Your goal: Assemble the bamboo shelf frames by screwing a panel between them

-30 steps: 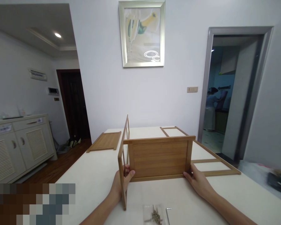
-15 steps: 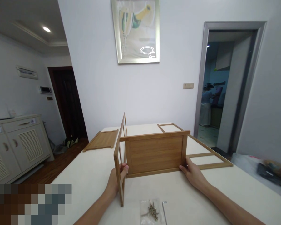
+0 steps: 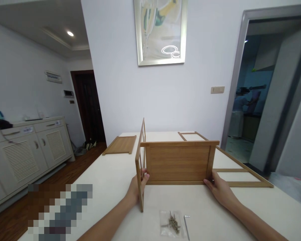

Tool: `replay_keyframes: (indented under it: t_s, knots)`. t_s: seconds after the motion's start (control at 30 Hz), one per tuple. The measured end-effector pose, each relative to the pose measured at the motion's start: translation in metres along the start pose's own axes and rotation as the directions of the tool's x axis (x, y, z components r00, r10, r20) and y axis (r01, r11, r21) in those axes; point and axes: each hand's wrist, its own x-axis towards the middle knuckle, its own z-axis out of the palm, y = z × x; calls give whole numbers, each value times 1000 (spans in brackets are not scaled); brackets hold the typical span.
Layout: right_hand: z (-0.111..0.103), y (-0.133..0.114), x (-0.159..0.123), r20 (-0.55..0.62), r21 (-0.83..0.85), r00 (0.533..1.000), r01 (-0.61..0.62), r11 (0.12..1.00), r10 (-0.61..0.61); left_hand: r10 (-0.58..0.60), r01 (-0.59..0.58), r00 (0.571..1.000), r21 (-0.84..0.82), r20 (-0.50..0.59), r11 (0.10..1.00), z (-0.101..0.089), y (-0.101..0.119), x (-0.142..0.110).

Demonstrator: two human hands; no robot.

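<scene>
On the white table (image 3: 110, 170) we see the ladder-like frame (image 3: 138, 175) upright, the wooden panel (image 3: 179, 163) meeting it at left. The left hand (image 3: 134, 186), reaching through the frame, pinches the panel's lower left corner; the right hand (image 3: 218, 185) pinches the lower right. Were these 2 grips to loosen, we judge the frame could tip. A bump could scatter the bagged screws (image 3: 174, 223) beside the hex key (image 3: 187, 227).
</scene>
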Motion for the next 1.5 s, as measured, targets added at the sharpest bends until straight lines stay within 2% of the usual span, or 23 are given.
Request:
replay_keyframes:
  t_s: [0.17,0.37,0.47,0.77,0.87,1.0,1.1,1.17,1.3,1.5]
  knots:
    - [0,-2,1,-3,-18,1000,-19,1000,19,41,-43,996,32,76,999,-2,2,-1]
    - [1,-4,1,1,-19,1000,-21,1000,21,74,-94,962,65,264,993,-24,9,0]
    - [1,-3,0,12,-41,999,-29,999,29,81,-108,944,68,319,992,-30,11,-1]
    - [2,1,0,24,-62,998,-54,997,55,82,-105,930,44,357,994,-32,-1,6]
    - [2,1,0,27,-61,998,-59,996,61,27,-40,931,27,364,999,-32,-5,8]
    - [2,-1,-3,31,-39,999,-33,999,34,-50,80,917,-60,395,995,-31,3,7]
    - [1,-2,-4,37,-26,999,-18,1000,19,-45,101,902,-108,429,989,-31,11,5]
    - [1,-2,-4,34,-18,999,-19,1000,19,-48,102,913,-113,406,988,-31,10,5]
    - [2,-1,-4,32,8,999,-17,1000,17,-78,108,935,-69,347,992,-33,-4,8]
    - [2,-1,-5,43,24,999,-14,1000,13,-59,81,928,-45,367,996,-37,-24,13]
